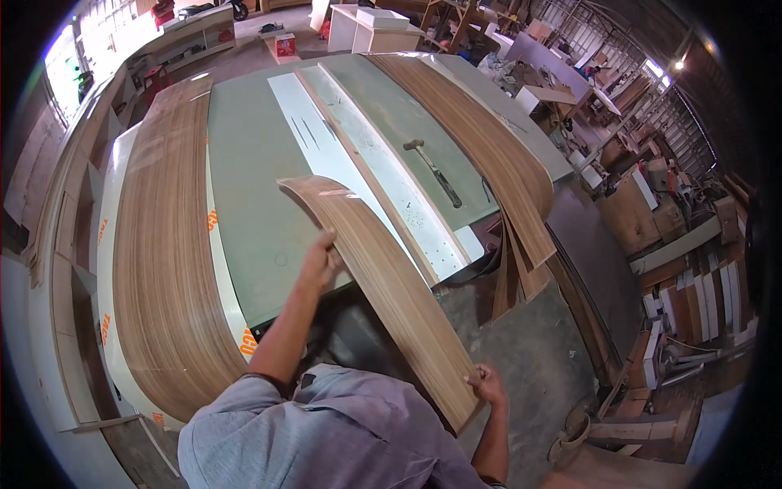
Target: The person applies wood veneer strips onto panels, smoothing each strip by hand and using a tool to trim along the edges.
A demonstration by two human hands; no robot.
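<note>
A long strip of wood-grain laminate point(391, 277) slants across the front of me, its far end curling over the green table top point(252, 236). My left hand point(322, 259) grips the strip's left edge near the middle, fingers mostly behind it. Lower down, my right hand point(487, 385) pinches the right edge close to the near end, thumb on the top face. Beyond the strip lies a white board point(326, 155), and beside it a long white channel-like piece with wooden edges point(383, 163). A hammer point(433, 173) rests on the green surface to the right.
A wide wood-grain sheet point(163, 244) drapes over the table's left side on white sheeting. More wood-grain strips point(481, 138) hang off the right side. Shelving point(77, 269) stands at far left; offcuts and boards point(700, 301) are stacked on the right. Concrete floor point(538, 359) shows near my right hand.
</note>
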